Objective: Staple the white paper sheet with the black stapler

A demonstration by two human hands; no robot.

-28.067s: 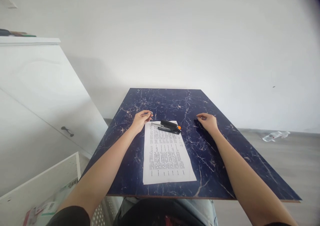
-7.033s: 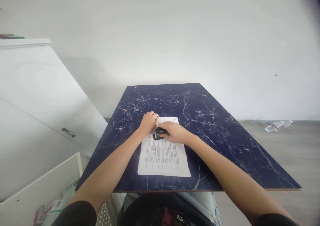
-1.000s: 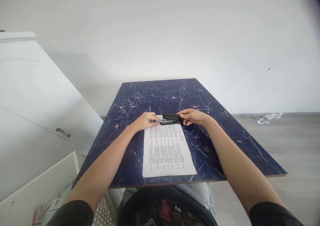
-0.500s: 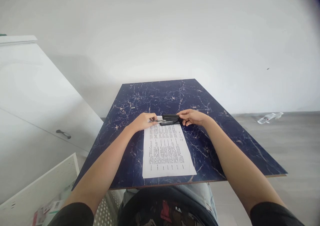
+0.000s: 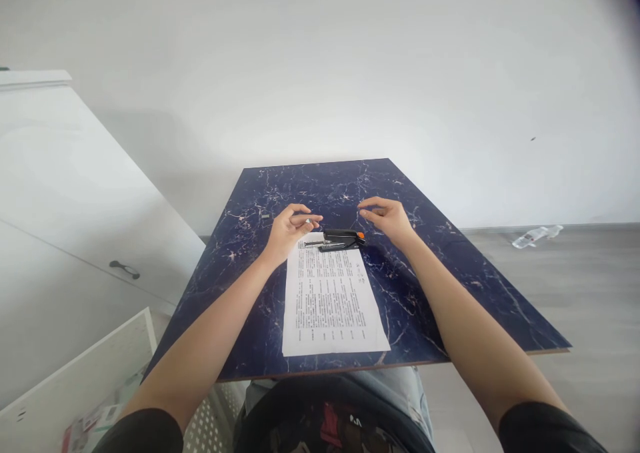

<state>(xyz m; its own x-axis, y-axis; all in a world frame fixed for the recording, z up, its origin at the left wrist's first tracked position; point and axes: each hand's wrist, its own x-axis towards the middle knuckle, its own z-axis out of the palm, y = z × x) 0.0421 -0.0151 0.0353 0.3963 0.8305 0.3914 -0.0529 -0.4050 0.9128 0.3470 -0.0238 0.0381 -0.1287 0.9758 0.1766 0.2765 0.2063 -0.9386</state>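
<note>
A black stapler [image 5: 342, 235] with an orange end lies across the top of the printed paper sheets [image 5: 336, 306]. Its narrow metal tray sticks out to the left. My left hand [image 5: 291, 230] is raised just above and left of the stapler, fingers closed around something small and pale that I cannot make out. On the other side, my right hand [image 5: 387, 216] hovers behind the stapler's orange end, thumb and fingers apart, holding nothing. Neither hand touches the stapler. A small grey strip [image 5: 265, 217] lies on the table left of my left hand.
All this is on a dark blue marbled table [image 5: 320, 186] against a white wall. A white cabinet [image 5: 75, 193] stands to the left, with a white perforated basket [image 5: 205, 419] below. Clear plastic [image 5: 537, 237] lies on the floor at right.
My right hand has let go of the stapler and moved up and back. My left hand has lifted off the stapler's metal tray. The stapler's orange end is now uncovered.
</note>
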